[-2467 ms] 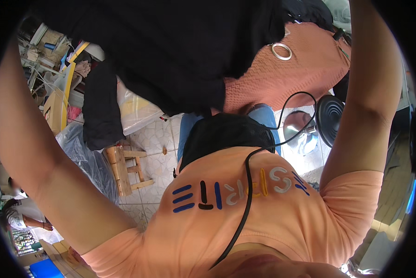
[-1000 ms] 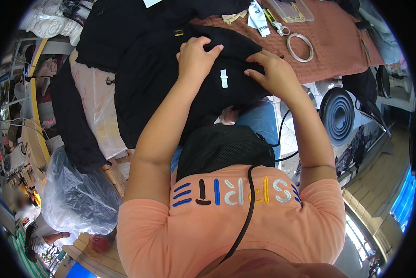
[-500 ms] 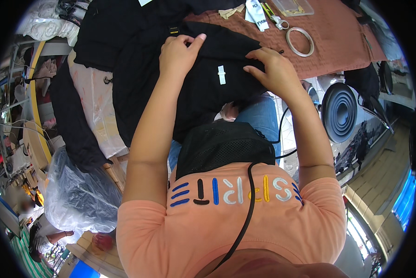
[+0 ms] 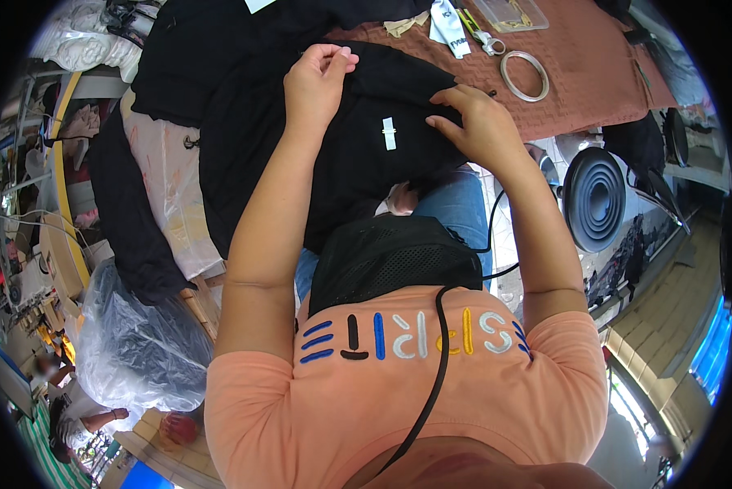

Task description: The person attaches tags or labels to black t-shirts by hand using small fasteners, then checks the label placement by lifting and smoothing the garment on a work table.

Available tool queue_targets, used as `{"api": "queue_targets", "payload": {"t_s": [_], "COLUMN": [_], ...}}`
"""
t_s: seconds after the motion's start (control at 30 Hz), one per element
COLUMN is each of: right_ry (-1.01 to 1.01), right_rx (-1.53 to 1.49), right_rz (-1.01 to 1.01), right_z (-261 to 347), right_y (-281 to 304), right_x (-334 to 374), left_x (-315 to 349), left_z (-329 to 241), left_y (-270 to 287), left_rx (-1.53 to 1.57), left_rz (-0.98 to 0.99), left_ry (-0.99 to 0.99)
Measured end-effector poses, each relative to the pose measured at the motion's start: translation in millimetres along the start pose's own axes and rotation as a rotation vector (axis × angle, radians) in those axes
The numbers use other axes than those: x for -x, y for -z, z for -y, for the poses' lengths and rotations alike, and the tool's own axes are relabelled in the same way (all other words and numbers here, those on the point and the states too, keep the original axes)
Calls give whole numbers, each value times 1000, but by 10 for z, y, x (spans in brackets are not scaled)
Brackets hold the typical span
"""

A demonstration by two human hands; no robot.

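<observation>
A black garment (image 4: 358,171) lies spread before me, its near part over my lap. A small white tag (image 4: 389,134) sits on it between my hands. My left hand (image 4: 317,77) is at the garment's far edge, thumb and fingers pinched together; what is between the fingertips, if anything, is too small to make out. On the garment's right edge rests my right hand (image 4: 482,122), thumb and forefinger apart with black cloth showing between them. Its other fingers are partly hidden.
A brown cloth-covered surface (image 4: 578,77) bears a clear ring-shaped roll (image 4: 525,76), yellow-handled snips (image 4: 482,33), a white label strip (image 4: 449,28) and a clear plastic box (image 4: 513,12). A grey ridged round seat (image 4: 594,198) stands at right, a clear plastic bag (image 4: 138,342) at left.
My left hand has lifted slightly away from me and its fingers have closed into a pinch. The small dark label beside it no longer shows. My right hand has hardly moved.
</observation>
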State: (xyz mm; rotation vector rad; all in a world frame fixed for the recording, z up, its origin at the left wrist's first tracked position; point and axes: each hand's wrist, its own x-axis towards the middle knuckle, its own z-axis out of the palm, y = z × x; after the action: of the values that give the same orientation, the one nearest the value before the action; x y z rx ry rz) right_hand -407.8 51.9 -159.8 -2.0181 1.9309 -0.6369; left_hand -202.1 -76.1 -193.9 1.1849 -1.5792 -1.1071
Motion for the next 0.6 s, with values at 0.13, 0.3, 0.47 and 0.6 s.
{"api": "queue_targets", "payload": {"t_s": [0.13, 0.3, 0.47, 0.6], "right_ry": [13, 10, -19, -15], "right_rx": [10, 11, -20, -137], "right_rz": [-32, -14, -11, -161], "right_z": [-41, -18, -6, -27], "right_y": [-23, -13, 5, -1], "right_x": [19, 2, 22, -61], "left_x": [5, 92, 136, 121], "left_z": [-4, -47, -113, 13], "left_y": [31, -48, -128, -93], "left_rx": [-377, -583, -307, 107], "left_rz": [18, 153, -15, 18], "left_ry": [114, 96, -20, -85]}}
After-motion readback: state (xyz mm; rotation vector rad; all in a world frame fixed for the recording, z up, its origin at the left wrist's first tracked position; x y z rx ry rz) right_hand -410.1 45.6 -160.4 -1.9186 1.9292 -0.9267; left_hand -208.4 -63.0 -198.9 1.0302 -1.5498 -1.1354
